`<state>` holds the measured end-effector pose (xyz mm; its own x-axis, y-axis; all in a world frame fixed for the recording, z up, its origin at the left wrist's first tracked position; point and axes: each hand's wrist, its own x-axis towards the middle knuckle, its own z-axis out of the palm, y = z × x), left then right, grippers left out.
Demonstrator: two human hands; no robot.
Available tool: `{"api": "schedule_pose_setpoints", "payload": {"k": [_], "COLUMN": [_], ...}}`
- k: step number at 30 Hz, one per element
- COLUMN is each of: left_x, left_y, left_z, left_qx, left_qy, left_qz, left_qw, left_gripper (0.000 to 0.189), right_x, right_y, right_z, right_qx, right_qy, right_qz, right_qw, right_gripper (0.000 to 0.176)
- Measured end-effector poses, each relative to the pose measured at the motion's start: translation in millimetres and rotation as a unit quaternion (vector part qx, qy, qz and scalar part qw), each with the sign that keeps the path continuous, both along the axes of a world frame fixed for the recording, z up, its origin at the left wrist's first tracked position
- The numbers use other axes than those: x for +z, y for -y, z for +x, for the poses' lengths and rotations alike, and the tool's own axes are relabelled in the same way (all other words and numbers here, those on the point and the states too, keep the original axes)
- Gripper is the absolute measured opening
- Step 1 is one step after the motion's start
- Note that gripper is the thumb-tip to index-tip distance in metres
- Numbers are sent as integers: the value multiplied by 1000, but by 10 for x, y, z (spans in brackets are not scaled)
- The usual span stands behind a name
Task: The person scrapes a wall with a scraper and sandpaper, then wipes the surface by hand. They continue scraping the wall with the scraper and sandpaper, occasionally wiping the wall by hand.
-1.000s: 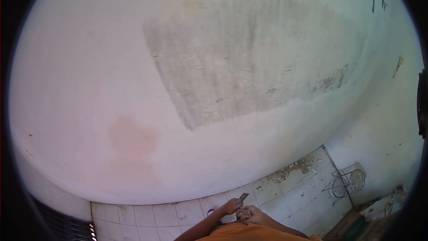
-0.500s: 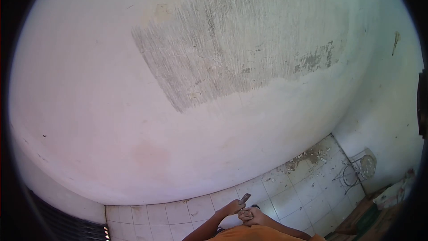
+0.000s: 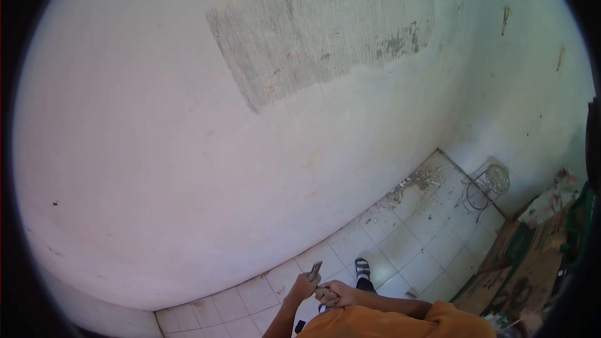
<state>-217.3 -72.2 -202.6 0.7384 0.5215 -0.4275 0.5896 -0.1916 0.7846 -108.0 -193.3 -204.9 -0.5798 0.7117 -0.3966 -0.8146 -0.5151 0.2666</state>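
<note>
A small flat-bladed scraper points up out of my left hand, whose fingers are wrapped round its lower part. Right against it is my right hand, fingers curled and looking dusty; what they hold, if anything, is hidden. Both hands are low in front of my orange shirt, away from the wall. Ahead stands the white wall, with a large grey scored patch where the paint is scratched off in streaks.
Pale chips and dust lie on the tiled floor along the wall's foot. A round metal stool stands near the right corner. Brown cardboard boxes and a crumpled white bag line the right side. My sandalled foot shows below.
My view has turned right and down, so the wall patch sits higher and more boxes and my foot show. The hands stay together, the scraper still in the left.
</note>
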Motion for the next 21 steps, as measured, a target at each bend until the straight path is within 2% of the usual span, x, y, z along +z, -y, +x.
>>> {"api": "schedule_pose_setpoints", "payload": {"k": [3, 7, 8, 11, 12, 15, 16, 21], "left_x": [-15, 283, 383, 627, 722, 918, 1123, 1446], "left_y": [144, 189, 168, -2, -56, -247, -278, -658], "left_z": [-262, -247, -179, 41, 122, 378, 464, 851], "left_qx": [-4, -50, -65, -174, -183, -215, -217, -264], "left_qy": [-1, 17, 31, 48, 54, 84, 69, 130], "left_qz": [25, 59, 63, 182, 184, 274, 289, 358], "left_qw": [1000, 997, 995, 967, 964, 934, 930, 886], "left_gripper": [34, 27, 24, 20, 17, 16, 17, 19], "right_x": [27, 353, 448, 716, 868, 992, 1103, 1276], "right_y": [159, 290, 286, 244, 214, 84, 40, -276], "right_z": [-250, -317, -326, -268, -209, -24, 52, 394], "right_qx": [21, 27, 20, -1, -11, -55, -73, -119], "right_qy": [64, 173, 227, 371, 395, 437, 433, 471], "right_qz": [-9, 21, 20, 18, 17, 27, 33, 75], "right_qw": [998, 984, 973, 928, 918, 897, 898, 871], "right_gripper": [23, 27, 29, 29, 29, 25, 23, 22]}}
